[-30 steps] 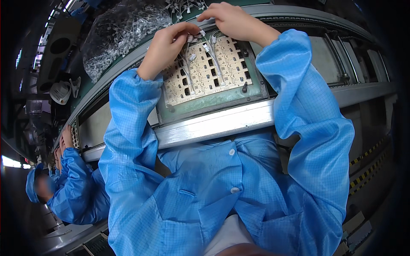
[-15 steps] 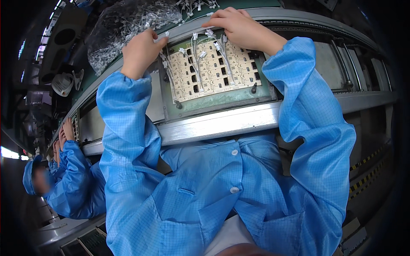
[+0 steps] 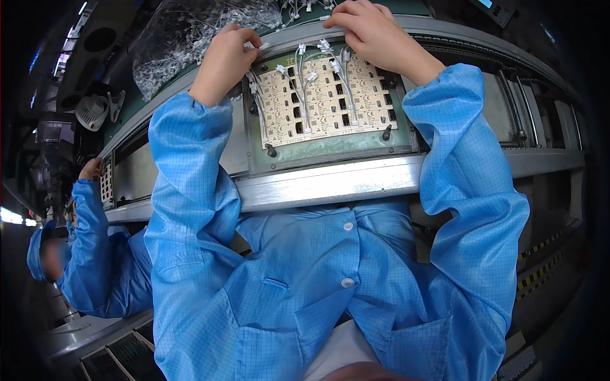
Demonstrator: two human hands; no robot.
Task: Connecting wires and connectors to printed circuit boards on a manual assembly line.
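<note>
A cream panel of circuit boards point(image 3: 327, 105) lies in a green carrier point(image 3: 311, 150), with black clips at its edge. White wire leads point(image 3: 306, 105) rise from the panel, their plugs loose at the far side. Above the panel's far left corner, my left hand point(image 3: 227, 60) has thumb and forefinger closed, with a small white connector point(image 3: 265, 46) at the tips. My right hand point(image 3: 380, 37) is over the far rail near the panel's far right. Its forefinger is stretched beside a small white piece point(image 3: 325, 18), thumb apart. Whether it touches that piece is unclear.
A clear plastic bag point(image 3: 190, 44) of white leads lies at the far left, and more loose leads point(image 3: 308, 6) lie beyond the rail. A metal rail point(image 3: 330, 184) runs along the near side. A co-worker in blue point(image 3: 101, 273) sits at the left, and a white fan-like device point(image 3: 93, 112) stands there.
The panel and its carrier have shifted slightly right. Both my hands have moved right and a little farther away. The co-worker's raised hand has changed place.
</note>
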